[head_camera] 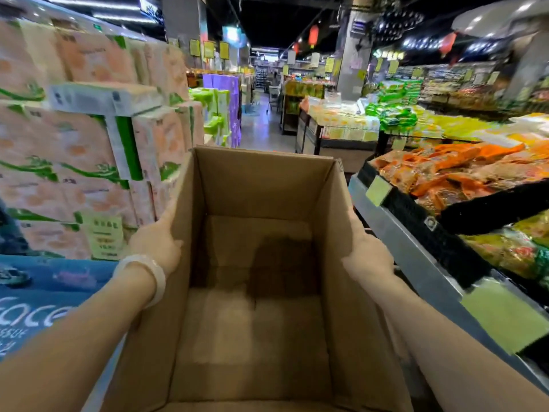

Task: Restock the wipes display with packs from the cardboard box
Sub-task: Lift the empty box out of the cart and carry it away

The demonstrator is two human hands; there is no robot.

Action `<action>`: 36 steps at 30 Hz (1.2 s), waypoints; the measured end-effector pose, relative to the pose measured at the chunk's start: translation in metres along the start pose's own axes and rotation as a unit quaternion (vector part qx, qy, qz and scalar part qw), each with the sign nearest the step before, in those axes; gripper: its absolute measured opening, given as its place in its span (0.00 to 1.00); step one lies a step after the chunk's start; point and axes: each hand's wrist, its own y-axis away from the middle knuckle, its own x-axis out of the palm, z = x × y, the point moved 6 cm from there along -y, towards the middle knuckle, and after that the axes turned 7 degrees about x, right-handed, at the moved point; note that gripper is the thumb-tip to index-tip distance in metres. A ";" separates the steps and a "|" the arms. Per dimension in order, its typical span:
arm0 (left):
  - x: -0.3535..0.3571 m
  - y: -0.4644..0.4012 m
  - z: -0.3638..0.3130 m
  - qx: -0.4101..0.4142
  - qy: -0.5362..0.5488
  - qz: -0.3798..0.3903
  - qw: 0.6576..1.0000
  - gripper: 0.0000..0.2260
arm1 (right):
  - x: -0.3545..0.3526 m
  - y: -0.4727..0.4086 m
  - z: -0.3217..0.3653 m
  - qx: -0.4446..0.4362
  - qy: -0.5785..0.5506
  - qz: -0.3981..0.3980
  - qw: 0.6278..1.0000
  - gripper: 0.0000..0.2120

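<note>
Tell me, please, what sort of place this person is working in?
Most likely a supermarket aisle: stacked tissue packs on the left, bins of bagged snacks with price tags on the right, and yellow signs hanging over more displays. Both hands carry an empty cardboard box.

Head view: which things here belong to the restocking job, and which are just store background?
Job:
cardboard box, open, no packs visible inside
left hand and right hand, one on each side wall

Background:
stacked tissue packs
orange snack bags
blue sign
</note>
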 end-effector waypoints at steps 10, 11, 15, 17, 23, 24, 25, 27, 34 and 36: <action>0.119 -0.297 -0.021 0.019 0.056 0.047 0.997 0.36 | 0.047 -0.273 0.050 0.059 0.034 -0.024 0.997 0.46; 0.133 -0.325 -0.023 0.020 0.058 0.043 0.997 0.36 | 0.055 -0.302 0.053 0.063 0.034 -0.027 0.997 0.46; 0.191 -0.442 -0.029 0.053 0.034 0.044 0.997 0.40 | 0.095 -0.428 0.070 0.049 0.038 -0.039 0.997 0.45; 0.219 -0.501 -0.029 0.033 0.028 0.056 0.997 0.38 | 0.117 -0.496 0.081 0.041 0.040 -0.038 0.998 0.46; 0.280 -0.674 -0.021 -0.016 0.044 0.059 0.997 0.34 | 0.166 -0.684 0.133 0.024 0.025 -0.013 0.999 0.45; 0.292 -0.702 -0.018 -0.021 0.044 0.065 0.997 0.34 | 0.176 -0.714 0.141 0.022 0.025 -0.009 0.999 0.46; 0.306 -0.732 -0.013 -0.023 0.046 0.069 0.996 0.35 | 0.186 -0.745 0.150 0.019 0.025 -0.006 0.999 0.46; 0.334 -0.792 -0.005 -0.018 0.048 0.064 0.997 0.37 | 0.209 -0.808 0.166 0.015 0.022 -0.002 1.000 0.45; 0.436 -1.023 0.003 0.007 0.020 0.079 0.997 0.36 | 0.275 -1.029 0.214 0.036 0.028 0.016 0.999 0.46; 0.461 -1.091 0.003 0.015 0.011 0.084 0.996 0.37 | 0.283 -1.093 0.228 0.042 0.023 0.018 0.999 0.45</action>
